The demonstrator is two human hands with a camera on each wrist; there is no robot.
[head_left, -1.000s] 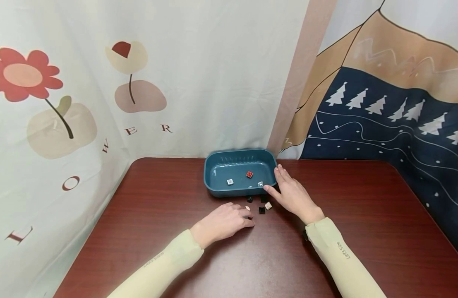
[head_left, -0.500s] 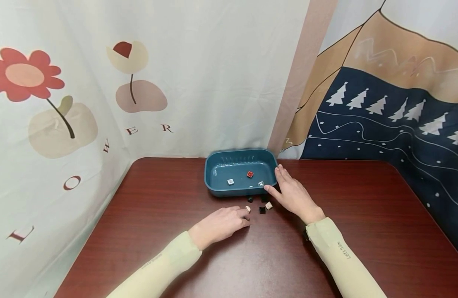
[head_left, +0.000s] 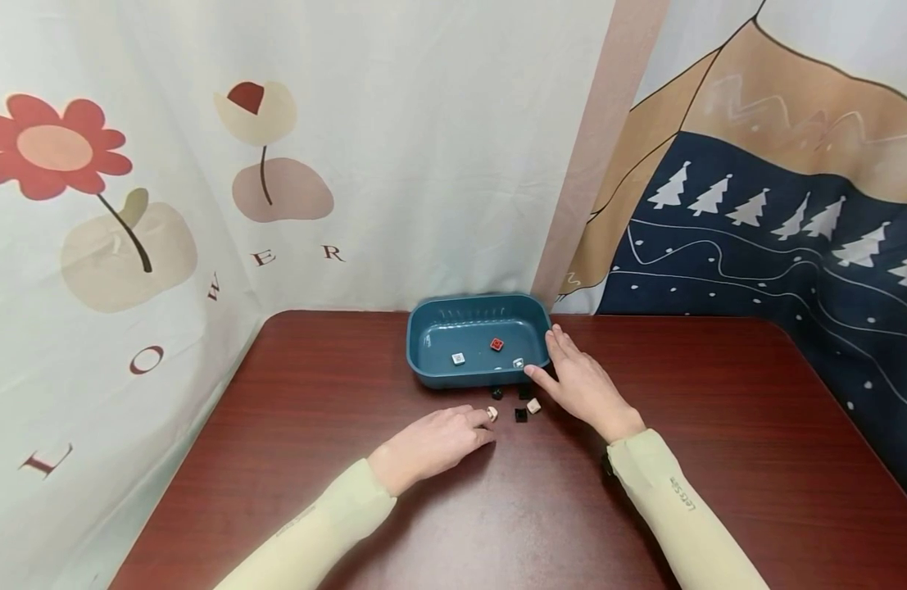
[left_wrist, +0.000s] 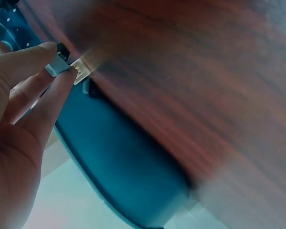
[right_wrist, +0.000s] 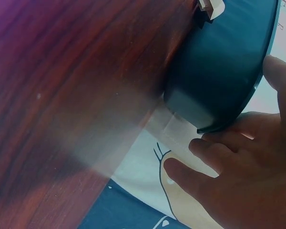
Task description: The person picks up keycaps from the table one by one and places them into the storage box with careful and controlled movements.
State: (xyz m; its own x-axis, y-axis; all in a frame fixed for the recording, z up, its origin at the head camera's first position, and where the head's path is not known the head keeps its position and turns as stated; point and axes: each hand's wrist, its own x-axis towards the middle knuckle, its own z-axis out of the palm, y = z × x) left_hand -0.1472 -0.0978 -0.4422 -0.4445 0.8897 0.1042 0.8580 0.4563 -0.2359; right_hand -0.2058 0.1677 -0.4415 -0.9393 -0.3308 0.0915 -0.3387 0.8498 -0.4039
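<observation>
Piece (left_wrist: pixel 58 66), pale and small, is pinched between thumb and fingertip of the left hand (head_left: pixel 440 442), before the near wall of the blue tray (head_left: pixel 460 338); whether it is lifted off the table (head_left: pixel 564 516) cannot be told. Near it, a cream piece (head_left: pixel 534 406) and three black pieces (head_left: pixel 521 415) are scattered on the table. Inside the tray, a red piece (head_left: pixel 496 344) and two white pieces (head_left: pixel 458 359) are set apart from one another. The tray's right end is touched by the right hand (head_left: pixel 584 387), its fingers extended and nothing grasped. The step in hand is judged to be the gathering of loose pieces; next, a lift over the near rim and a release inside seem called for, with the tray steadied.
</observation>
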